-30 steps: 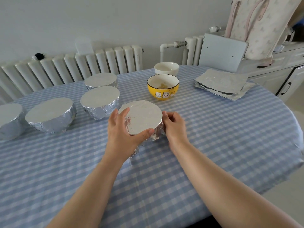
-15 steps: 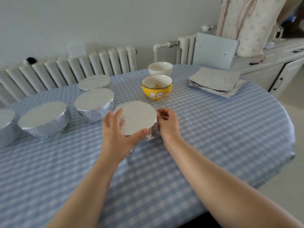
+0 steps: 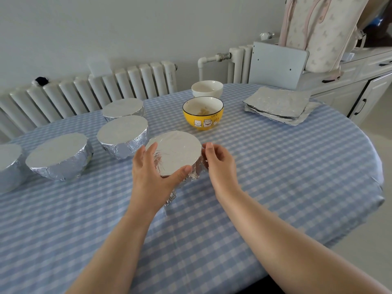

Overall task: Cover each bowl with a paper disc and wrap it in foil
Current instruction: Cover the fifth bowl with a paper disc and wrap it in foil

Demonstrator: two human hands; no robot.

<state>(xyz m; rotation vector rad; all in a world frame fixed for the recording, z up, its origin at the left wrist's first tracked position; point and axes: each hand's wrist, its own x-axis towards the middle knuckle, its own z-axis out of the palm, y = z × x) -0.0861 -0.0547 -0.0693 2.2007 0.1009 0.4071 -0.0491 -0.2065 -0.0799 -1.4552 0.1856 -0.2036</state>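
Centre of the frame: foil-wrapped bowl (image 3: pixel 176 154) on the checked tablecloth (image 3: pixel 275 166), taut on top, crumpled down the sides. Left hand (image 3: pixel 151 177) curled round its near left side, thumb on the rim, probably to steady it and press the foil flat. Right hand (image 3: pixel 218 160) at the right edge, fingers curled and pinching the crumpled foil there, likely to tuck a loose fold. Left of centre: four finished wrapped bowls (image 3: pixel 122 137), parked aside. Just above: yellow bowl (image 3: pixel 203 112) and white bowl (image 3: pixel 207 89), uncovered, evidently next. Upper right: stack of foil sheets (image 3: pixel 277 105), within reach.
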